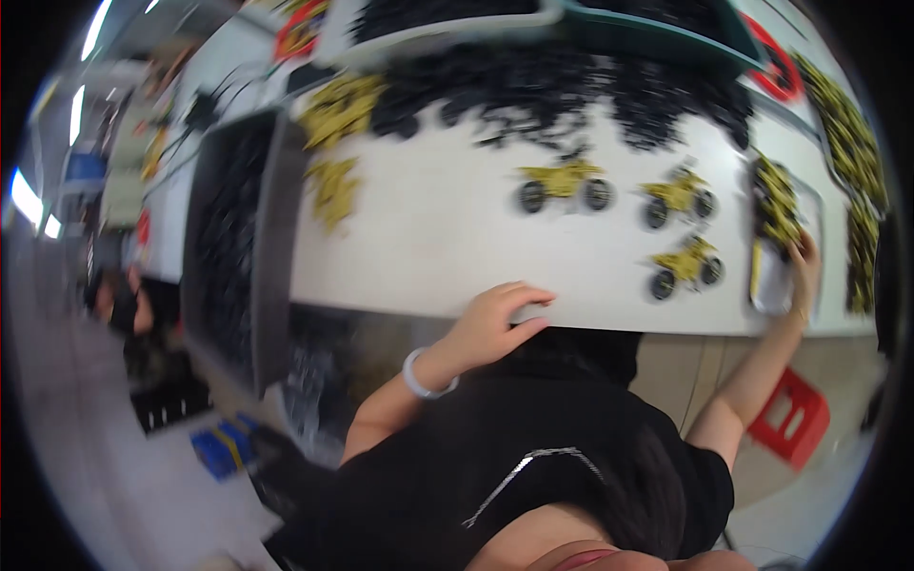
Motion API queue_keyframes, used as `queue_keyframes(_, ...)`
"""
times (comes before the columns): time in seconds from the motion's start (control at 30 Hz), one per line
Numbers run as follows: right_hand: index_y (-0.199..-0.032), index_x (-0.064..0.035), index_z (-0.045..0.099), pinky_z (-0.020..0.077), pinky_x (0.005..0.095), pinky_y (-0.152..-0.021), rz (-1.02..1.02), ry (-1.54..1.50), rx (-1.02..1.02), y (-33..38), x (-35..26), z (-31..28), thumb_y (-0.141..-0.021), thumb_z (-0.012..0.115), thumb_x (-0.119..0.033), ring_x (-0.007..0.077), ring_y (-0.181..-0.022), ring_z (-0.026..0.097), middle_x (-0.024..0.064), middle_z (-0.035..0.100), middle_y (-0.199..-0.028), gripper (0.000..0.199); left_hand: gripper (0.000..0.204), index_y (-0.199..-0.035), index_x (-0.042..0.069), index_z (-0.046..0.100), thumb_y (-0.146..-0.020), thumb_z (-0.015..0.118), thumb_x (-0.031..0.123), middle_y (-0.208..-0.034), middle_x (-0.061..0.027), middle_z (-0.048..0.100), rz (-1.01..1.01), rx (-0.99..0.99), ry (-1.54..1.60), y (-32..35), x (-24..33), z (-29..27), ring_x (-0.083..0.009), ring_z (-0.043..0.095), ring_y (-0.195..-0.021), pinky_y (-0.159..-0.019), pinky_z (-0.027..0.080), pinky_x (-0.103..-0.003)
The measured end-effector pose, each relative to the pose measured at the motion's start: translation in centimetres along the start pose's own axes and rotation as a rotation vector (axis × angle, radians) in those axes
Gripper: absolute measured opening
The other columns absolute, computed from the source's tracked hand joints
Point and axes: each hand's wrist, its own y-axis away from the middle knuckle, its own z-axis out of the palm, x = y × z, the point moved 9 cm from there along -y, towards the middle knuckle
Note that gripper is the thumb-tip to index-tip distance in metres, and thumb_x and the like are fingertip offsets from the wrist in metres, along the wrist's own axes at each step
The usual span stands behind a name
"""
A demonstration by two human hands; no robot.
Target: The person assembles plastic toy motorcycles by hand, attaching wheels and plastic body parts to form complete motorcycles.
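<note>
My left hand (505, 319) is at the front edge of the white table (419, 257), holding nothing, its thumb and fingers apart. On the right, my right hand (805, 271) reaches over a shallow tray (773, 290). Its fingers close on a yellow-and-black toy motorcycle (788, 228) at the near end of a row of them in that tray; blur softens the grip. Three toy motorcycles with yellow bodies and black wheels stand between my hands: one (564, 184) farther left, one (678, 197) to its right, and one (686, 267) nearer me.
Loose black parts (533, 90) spread along the table's back, with yellow parts (335, 190) at left. A grey bin (276, 257) of black parts stands left; a white bin (447, 30) and a green bin (666, 36) stand behind. A red stool (795, 419) is below right.
</note>
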Motion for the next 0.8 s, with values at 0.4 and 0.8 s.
queue_keyframes(0.4,-0.118,0.0036,0.06,0.0447,0.0252,-0.089,-0.271,-0.099,0.288,8.6,-12.0,8.2,-0.092,0.059,-0.011,0.0136,-0.102,0.058,0.0086,0.064,-0.111,0.029,0.031,-0.105,0.007,0.063,-0.077,0.069,0.019,-0.099,-0.0131,0.061,-0.345,1.072,-1.064,6.2,-9.6,-25.6,-0.034,0.058,-0.093,-0.081,0.046,-0.042)
queue_keyframes(0.8,-0.106,0.0023,0.062,0.0435,0.0225,-0.082,-0.317,-0.256,-0.227,18.9,-25.9,22.6,-0.088,0.058,0.0,0.0113,-0.094,0.057,0.0065,0.063,-0.1,0.019,0.016,-0.103,-0.004,0.062,-0.091,0.057,0.005,-0.09,-0.0089,0.065,-0.094,1.137,-0.262,8.5,-8.2,-23.8,-0.0128,0.062,-0.081,-0.069,0.052,-0.028)
